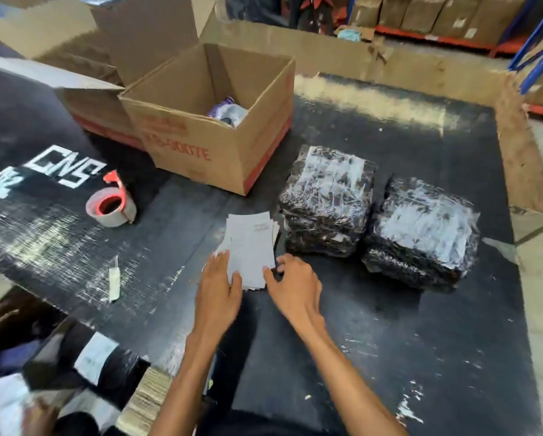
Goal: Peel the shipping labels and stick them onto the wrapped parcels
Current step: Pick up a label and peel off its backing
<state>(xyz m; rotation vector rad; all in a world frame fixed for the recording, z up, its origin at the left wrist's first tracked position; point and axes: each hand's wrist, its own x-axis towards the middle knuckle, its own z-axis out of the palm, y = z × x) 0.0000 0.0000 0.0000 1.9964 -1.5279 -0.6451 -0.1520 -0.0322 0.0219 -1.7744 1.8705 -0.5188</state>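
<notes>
A loose stack of white shipping labels (251, 247) lies face down on the black table (390, 341). My left hand (218, 294) rests flat on the stack's near left corner, fingers spread. My right hand (294, 287) touches the stack's near right corner with curled fingertips. Two parcels wrapped in black plastic and clear film sit to the right: one (330, 199) right beside the labels, the other (421, 234) further right.
An open cardboard box (201, 146) with something purple and white inside stands behind the labels. A tape roll with a red core (111, 207) lies at the left, a small white strip (114, 283) nearer. Another person's hands and labelled black parcels (84, 366) show at lower left.
</notes>
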